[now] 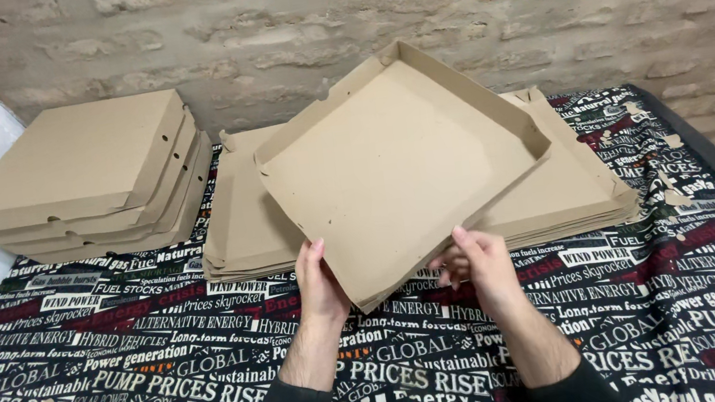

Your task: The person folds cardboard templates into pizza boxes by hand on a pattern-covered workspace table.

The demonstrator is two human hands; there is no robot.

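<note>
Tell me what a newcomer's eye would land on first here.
First, the half-folded cardboard pizza box held tilted at centre by the left hand and right hand. Next, the stack of flat box blanks beneath it, the pile of finished boxes at left, and the tablecloth covered in print.

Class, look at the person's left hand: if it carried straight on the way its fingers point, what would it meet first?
The left hand points up and away, already touching the half-folded cardboard box. Beyond it probably lies the pile of flat cardboard sheets, though depth is unclear.
</note>
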